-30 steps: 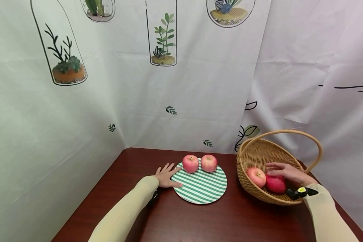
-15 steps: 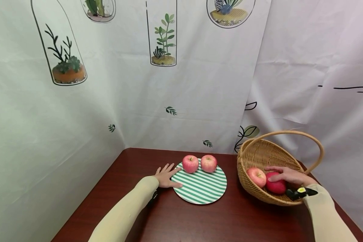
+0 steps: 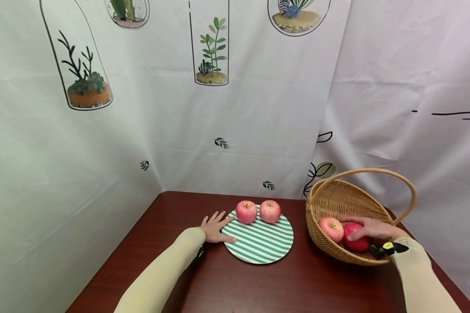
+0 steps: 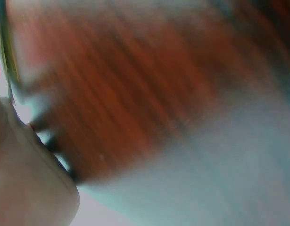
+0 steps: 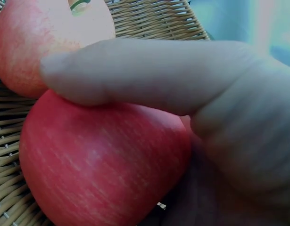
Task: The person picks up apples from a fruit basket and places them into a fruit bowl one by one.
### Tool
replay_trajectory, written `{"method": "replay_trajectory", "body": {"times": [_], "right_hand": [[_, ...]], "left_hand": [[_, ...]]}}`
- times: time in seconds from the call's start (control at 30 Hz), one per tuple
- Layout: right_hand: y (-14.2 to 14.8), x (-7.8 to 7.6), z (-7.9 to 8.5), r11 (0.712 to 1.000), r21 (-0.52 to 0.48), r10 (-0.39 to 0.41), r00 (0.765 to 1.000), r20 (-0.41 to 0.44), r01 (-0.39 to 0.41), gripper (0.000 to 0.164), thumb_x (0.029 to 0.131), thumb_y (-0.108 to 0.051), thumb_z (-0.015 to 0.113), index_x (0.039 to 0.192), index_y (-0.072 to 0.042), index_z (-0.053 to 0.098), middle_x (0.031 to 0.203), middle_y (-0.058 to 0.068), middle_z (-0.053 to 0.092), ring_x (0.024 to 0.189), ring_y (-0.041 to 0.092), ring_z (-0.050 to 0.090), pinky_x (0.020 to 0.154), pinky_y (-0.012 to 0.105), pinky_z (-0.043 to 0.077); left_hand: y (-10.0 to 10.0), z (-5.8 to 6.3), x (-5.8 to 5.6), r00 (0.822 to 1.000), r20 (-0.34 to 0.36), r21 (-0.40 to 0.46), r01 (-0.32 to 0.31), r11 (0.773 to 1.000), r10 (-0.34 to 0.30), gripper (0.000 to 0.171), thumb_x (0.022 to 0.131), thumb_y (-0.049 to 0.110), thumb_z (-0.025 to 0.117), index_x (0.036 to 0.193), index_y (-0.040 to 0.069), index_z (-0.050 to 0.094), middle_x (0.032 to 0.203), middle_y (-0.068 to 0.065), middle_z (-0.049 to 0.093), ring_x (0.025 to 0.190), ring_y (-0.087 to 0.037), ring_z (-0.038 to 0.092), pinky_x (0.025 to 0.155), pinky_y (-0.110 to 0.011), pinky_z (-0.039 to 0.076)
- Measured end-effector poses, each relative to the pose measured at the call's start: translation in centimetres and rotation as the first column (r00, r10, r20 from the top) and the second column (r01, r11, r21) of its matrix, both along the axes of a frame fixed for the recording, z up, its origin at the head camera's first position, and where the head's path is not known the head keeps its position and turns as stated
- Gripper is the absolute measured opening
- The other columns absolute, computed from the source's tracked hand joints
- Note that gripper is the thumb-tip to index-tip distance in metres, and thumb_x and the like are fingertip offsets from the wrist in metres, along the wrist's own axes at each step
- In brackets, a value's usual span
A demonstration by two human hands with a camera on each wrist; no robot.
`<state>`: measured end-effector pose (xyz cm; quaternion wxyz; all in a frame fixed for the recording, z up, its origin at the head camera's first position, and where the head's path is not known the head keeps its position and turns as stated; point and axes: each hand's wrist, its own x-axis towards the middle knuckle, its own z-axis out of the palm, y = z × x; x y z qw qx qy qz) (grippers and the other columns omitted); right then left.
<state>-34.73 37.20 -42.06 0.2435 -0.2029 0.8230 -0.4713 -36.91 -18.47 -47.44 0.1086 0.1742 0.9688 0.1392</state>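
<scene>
My right hand [image 3: 377,228] reaches into the wicker basket [image 3: 338,195] and grips a deep red apple [image 3: 358,243]. In the right wrist view the thumb [image 5: 135,73] lies across that apple's upper side; the other fingers are mostly hidden. A paler apple [image 3: 330,228] with its stem showing sits right beside it. My left hand [image 3: 215,228] is spread flat at the left rim of a round green-and-white striped plate [image 3: 262,248], fingertips and thumb over the rim. Toward the plate's back are two pink apples, a left one [image 3: 246,212] and a right one [image 3: 270,211].
The basket is tilted toward me, its tall arched handle [image 3: 376,170] rising over the opening. All this stands on a dark reddish-brown table [image 3: 235,282]. A white curtain printed with plants [image 3: 258,130] closes off the back and both sides.
My right thumb has come down over the red apple, and the hand has closed around it. The left hand, plate and its apples have stayed still.
</scene>
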Motion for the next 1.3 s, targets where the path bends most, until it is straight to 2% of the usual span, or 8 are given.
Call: {"method": "replay_trajectory", "body": {"times": [0.37,0.63,0.73,0.9,1.03,1.3], "right_hand": [[0.03,0.10,0.17,0.995,0.096,-0.006,0.995,-0.103,0.016,0.066,0.091,-0.018,0.069,0.143,0.012,0.041,0.124,0.014,0.060,0.098,0.012,0.061,0.080,0.028,0.053],[-0.13,0.44,0.44,0.988,0.142,-0.029,0.981,-0.192,0.057,0.064,0.092,-0.022,0.069,0.142,0.009,0.046,0.121,0.019,0.064,0.095,0.016,0.062,0.077,0.029,0.054],[-0.05,0.38,0.33,0.981,0.162,-0.061,0.964,-0.258,0.105,0.063,0.093,-0.023,0.069,0.142,0.009,0.046,0.118,0.019,0.066,0.092,0.013,0.063,0.075,0.028,0.054],[-0.03,0.23,0.11,0.956,0.193,-0.141,0.922,-0.360,0.221,0.061,0.092,-0.027,0.071,0.140,0.006,0.052,0.111,0.016,0.069,0.089,0.013,0.063,0.072,0.027,0.053],[-0.19,0.23,0.22,0.942,0.192,-0.188,0.908,-0.373,0.274,0.064,0.093,-0.030,0.070,0.140,0.007,0.051,0.111,0.018,0.068,0.090,0.019,0.063,0.072,0.029,0.054],[-0.25,0.04,0.44,0.919,0.172,-0.253,0.867,-0.429,0.354,0.062,0.093,-0.032,0.071,0.141,0.003,0.053,0.116,0.023,0.066,0.093,0.021,0.062,0.072,0.028,0.053]], "left_hand": [[-0.04,-0.11,0.01,1.000,0.007,0.005,-0.001,1.000,0.001,0.097,0.081,0.079,0.060,0.160,0.035,0.026,0.170,-0.008,0.012,0.157,-0.035,0.005,0.121,-0.064,0.006],[0.11,0.39,0.37,1.000,0.006,-0.003,0.013,1.000,-0.013,0.096,0.082,0.078,0.059,0.161,0.033,0.025,0.170,-0.010,0.012,0.157,-0.035,0.006,0.121,-0.063,0.007],[0.10,0.52,0.45,1.000,0.003,0.011,0.018,1.000,-0.018,0.097,0.082,0.077,0.060,0.161,0.030,0.027,0.169,-0.012,0.014,0.156,-0.037,0.007,0.120,-0.065,0.008],[-0.03,0.24,0.27,1.000,0.009,-0.003,0.007,1.000,-0.007,0.097,0.082,0.079,0.058,0.161,0.033,0.026,0.170,-0.010,0.012,0.157,-0.036,0.005,0.120,-0.064,0.007],[-0.11,0.09,0.17,1.000,0.013,-0.004,0.002,1.000,-0.002,0.097,0.082,0.080,0.058,0.161,0.034,0.025,0.170,-0.009,0.011,0.157,-0.035,0.005,0.121,-0.064,0.006],[0.03,0.33,0.19,1.000,0.015,0.001,0.005,1.000,-0.005,0.096,0.082,0.077,0.060,0.161,0.033,0.026,0.170,-0.010,0.012,0.157,-0.036,0.005,0.121,-0.064,0.006]]}}
